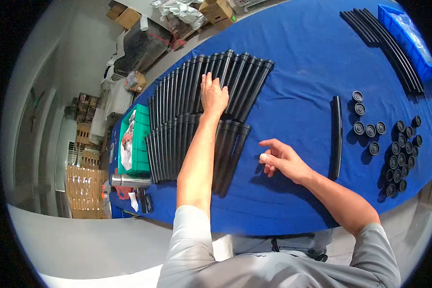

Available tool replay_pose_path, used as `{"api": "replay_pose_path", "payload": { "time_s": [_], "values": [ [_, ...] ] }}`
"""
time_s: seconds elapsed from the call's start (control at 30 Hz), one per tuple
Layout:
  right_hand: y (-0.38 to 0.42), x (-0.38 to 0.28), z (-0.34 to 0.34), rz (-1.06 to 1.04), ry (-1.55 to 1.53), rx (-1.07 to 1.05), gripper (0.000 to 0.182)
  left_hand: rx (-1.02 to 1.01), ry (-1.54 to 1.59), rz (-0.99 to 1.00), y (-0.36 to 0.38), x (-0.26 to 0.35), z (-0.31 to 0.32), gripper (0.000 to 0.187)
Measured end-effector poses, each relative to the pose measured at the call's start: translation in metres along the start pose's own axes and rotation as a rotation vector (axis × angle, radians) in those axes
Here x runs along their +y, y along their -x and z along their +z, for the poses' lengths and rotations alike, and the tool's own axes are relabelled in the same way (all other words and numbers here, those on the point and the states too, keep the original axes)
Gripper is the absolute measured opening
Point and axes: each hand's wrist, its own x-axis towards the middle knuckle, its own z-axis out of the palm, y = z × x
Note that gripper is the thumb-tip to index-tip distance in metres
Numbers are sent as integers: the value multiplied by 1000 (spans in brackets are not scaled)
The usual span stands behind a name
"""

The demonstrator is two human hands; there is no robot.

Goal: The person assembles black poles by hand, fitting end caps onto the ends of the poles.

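Observation:
My left hand point(213, 96) lies with fingers stretched over the back row of black tubes point(235, 89), which stand out side by side with capped far ends. A second row of black tubes point(228, 149) lies nearer to me, partly hidden under my left forearm. Above the blue cloth, to the right of both rows, is my right hand point(285, 162). Its thumb and index finger are apart, the other fingers bend loosely, and I see nothing in them. Further right, a single black tube point(337, 137) lies alone on the cloth.
Several round black caps point(397, 161) are grouped at the right, with more caps point(370, 130) beside them. Thin black tubes point(393, 53) lie near a blue bin point(410, 36) at the far right corner. At the left stands a green crate point(141, 139) near a silver roll point(129, 181).

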Motion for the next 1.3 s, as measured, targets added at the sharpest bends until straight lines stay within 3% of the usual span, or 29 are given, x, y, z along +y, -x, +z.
{"api": "replay_pose_path", "payload": {
  "time_s": [0.13, 0.3, 0.43, 0.57, 0.67, 0.73, 0.87, 1.0, 1.07, 1.17, 1.27, 1.3],
  "values": [
    [1, -3, 1, 7, 28, 8, 63, -28, -13, -79, -2, -11, 11, 53],
    [1, -1, 0, 11, 44, 2, 60, 68, 49, -43, -3, -20, 25, 62],
    [1, -1, 1, 10, 53, 16, 58, 27, 94, -47, -5, -27, 20, 68],
    [-3, 12, -3, -43, 43, -13, 50, 91, 127, 107, -3, -20, 5, 63],
    [-4, 18, -2, -90, 121, 1, 33, 169, 137, 152, -3, 18, 2, 60],
    [0, 14, 0, -117, 269, -11, 32, 171, 258, 289, -4, 75, -7, 55],
    [4, 8, 1, -206, 450, -29, 35, -42, 589, 563, 7, 201, -17, 44],
    [5, 6, -1, -180, 560, -55, 39, -224, 567, 868, 13, 292, 5, 66],
    [-20, 56, 1, -704, 526, 91, 38, -304, 500, 911, 13, 320, 16, 62],
    [-6, 36, 1, -758, 524, 114, 38, -385, 429, 1017, 1, 339, 38, 53],
    [-5, 35, 0, -764, 554, 120, 36, -472, 510, 970, -9, 342, 42, 44],
    [-7, 38, -1, -740, 549, 116, 35, -348, 542, 979, -13, 337, 49, 38]
  ]
}}
